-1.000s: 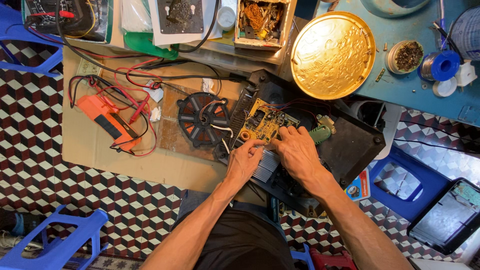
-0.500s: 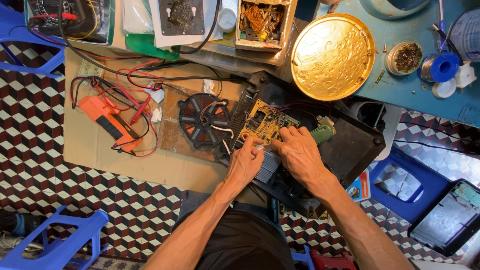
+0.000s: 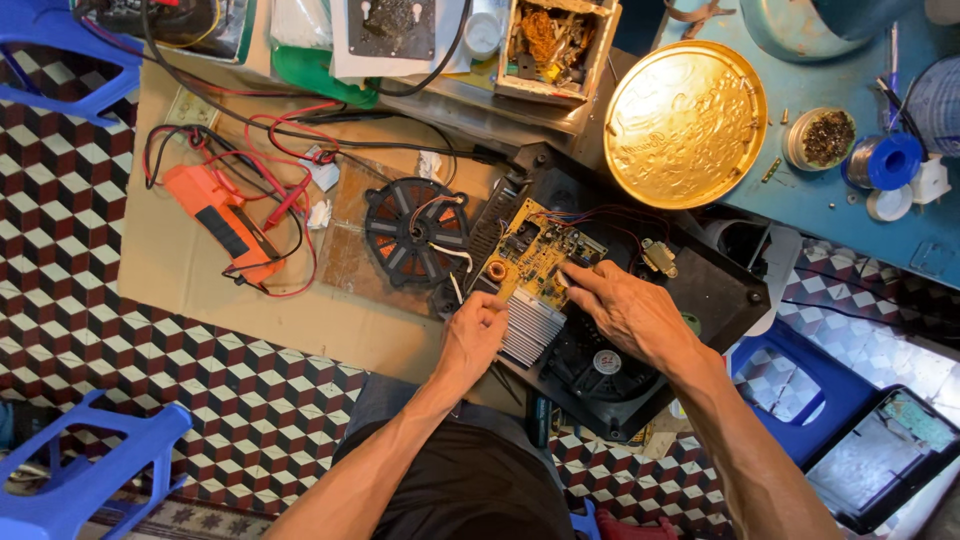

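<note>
An opened black appliance housing (image 3: 722,292) lies on the floor with a yellow circuit board (image 3: 535,255) inside it. My left hand (image 3: 473,335) pinches the board's near edge beside the ribbed metal heat sink (image 3: 531,328). My right hand (image 3: 628,310) rests on the board's right side, its fingertips touching the components. A round black fan (image 3: 603,365) sits in the housing just below my right hand. A black coil disc (image 3: 415,232) with white wires lies left of the board.
An orange meter (image 3: 222,222) with red and black leads lies on cardboard (image 3: 180,270) at left. A gold round tray (image 3: 685,122), a solder spool (image 3: 883,162) and a small tin sit on the blue table (image 3: 900,235). Blue plastic stools (image 3: 80,470) stand around.
My left hand has shifted down to the board's near edge by the heat sink. My right hand has slid onto the board's right side, uncovering the fan.
</note>
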